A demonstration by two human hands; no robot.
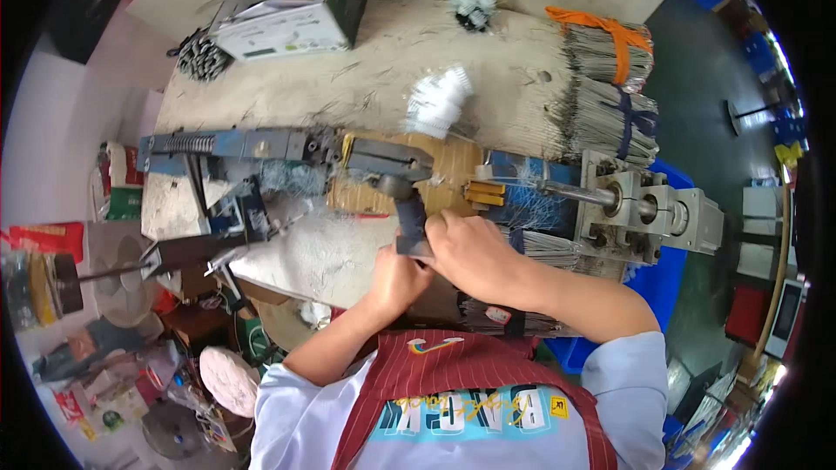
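My right hand is closed, its knuckles against the lower end of a dark lever handle. Just left of it and lower, my left hand is closed too, its fingers curled in under that end. What lies inside either fist is hidden. The handle hangs from a metal clamp head on a bench machine. Beyond the clamp lies a bunch of white bristly pieces. To the right, thin wires run from near some yellowish blocks to a metal spindle.
A blue machine rail crosses the worktable. At the far right edge lie wire bundles tied with orange and dark cloth. An open cardboard box stands at the back left. Blue bins sit beside the table; clutter fills the lower left.
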